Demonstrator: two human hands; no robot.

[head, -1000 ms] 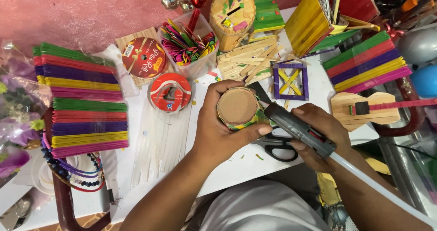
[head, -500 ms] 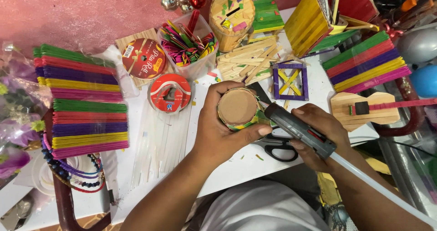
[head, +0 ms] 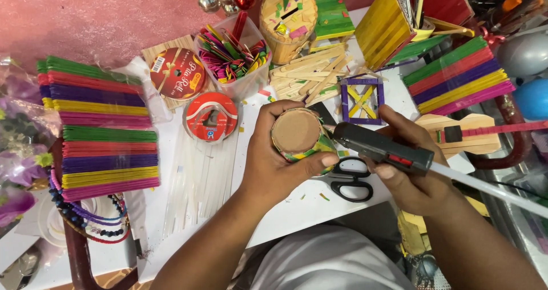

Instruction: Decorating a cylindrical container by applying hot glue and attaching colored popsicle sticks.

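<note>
My left hand grips a small round cardboard tube whose side is clad in coloured craft sticks; its brown end faces the camera. My right hand holds a dark glue gun with a clear glue stick trailing out the back. The gun's nozzle touches the tube's right side. Black scissors lie on the white table just below both hands.
Stacks of coloured craft sticks lie at left, more at right. Two ribbon spools, a tub of thin coloured sticks, plain wooden sticks, a purple stick frame, a wooden guitar shape and clear glue sticks crowd the table.
</note>
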